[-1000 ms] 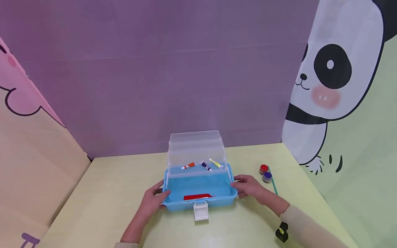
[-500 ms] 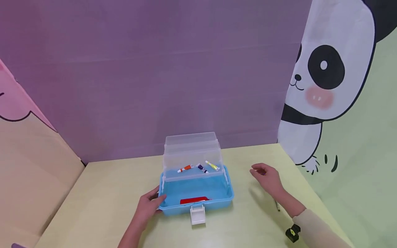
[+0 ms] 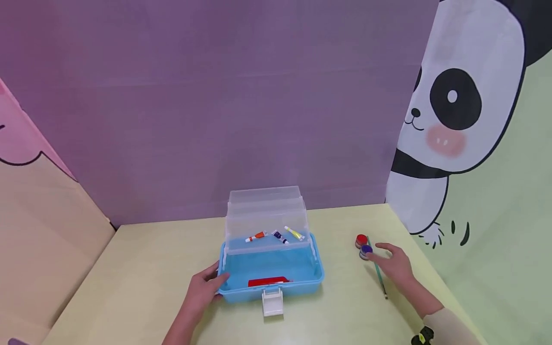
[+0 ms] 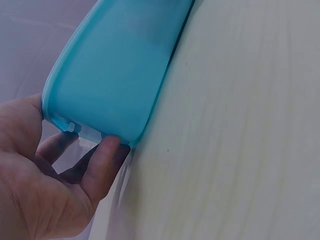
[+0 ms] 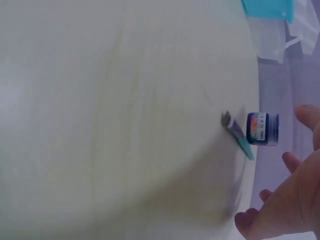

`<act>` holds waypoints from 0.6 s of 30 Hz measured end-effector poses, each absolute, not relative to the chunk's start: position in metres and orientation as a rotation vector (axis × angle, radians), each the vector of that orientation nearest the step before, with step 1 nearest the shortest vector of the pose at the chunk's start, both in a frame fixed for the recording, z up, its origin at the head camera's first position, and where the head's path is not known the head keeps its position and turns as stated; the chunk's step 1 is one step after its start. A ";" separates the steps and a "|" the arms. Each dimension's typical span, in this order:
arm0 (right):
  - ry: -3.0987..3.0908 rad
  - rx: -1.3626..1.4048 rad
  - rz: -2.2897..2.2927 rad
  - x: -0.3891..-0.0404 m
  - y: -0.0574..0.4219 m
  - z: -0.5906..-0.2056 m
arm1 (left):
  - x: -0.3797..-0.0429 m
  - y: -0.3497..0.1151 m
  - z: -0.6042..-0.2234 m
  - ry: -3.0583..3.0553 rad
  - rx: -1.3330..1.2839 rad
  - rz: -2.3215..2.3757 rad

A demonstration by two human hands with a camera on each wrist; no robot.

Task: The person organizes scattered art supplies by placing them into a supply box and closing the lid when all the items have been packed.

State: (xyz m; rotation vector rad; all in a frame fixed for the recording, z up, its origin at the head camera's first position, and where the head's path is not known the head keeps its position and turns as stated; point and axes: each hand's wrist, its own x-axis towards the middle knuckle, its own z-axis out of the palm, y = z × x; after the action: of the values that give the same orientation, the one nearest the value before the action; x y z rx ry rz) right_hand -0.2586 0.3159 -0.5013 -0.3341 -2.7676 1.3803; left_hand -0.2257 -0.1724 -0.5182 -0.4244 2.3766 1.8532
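Observation:
My left hand (image 3: 201,290) grips the left end of a light blue plastic box (image 3: 271,262), thumb over its rim and fingers against the outside. The left wrist view shows the same grip on the blue wall (image 4: 115,60). A red, tapered tube-like item (image 3: 267,281) lies inside along the front wall. My right hand (image 3: 394,266) holds nothing, thumb and fingers spread beside a small paint jar with a blue lid (image 3: 366,251). In the right wrist view that jar (image 5: 257,128) stands just past the fingertips, near a paintbrush (image 5: 242,142).
A red-lidded jar (image 3: 361,241) stands behind the blue one, with the teal paintbrush handle (image 3: 378,274) alongside. The box's clear upper section (image 3: 267,215) is raised; orange (image 3: 257,236), dark blue (image 3: 280,237) and yellow (image 3: 295,233) paint tubes show in it. A white latch (image 3: 272,303) hangs in front.
My right hand has let go of the box's right end and moved right to the jars, its fingers now spread by the blue-lidded one. My left hand keeps its grip on the box.

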 end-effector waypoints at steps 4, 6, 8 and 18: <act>-2.807 -0.340 1.366 -0.259 0.319 -0.504 | -0.224 -0.171 -0.517 2.380 -0.398 1.873; -2.806 -0.334 1.368 -0.259 0.322 -0.501 | -0.228 -0.167 -0.516 2.381 -0.392 1.876; -2.801 -0.335 1.386 -0.259 0.324 -0.499 | -0.230 -0.163 -0.517 2.379 -0.391 1.879; -2.854 -0.387 1.211 -0.266 0.317 -0.505 | -0.227 -0.168 -0.519 2.362 -0.409 1.875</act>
State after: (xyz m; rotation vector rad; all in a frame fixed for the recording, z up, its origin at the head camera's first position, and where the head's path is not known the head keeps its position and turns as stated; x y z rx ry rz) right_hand -0.2659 0.3167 -0.5048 -0.3872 -2.8545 1.2113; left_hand -0.2275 -0.1683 -0.5191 -0.4087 2.3618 1.8747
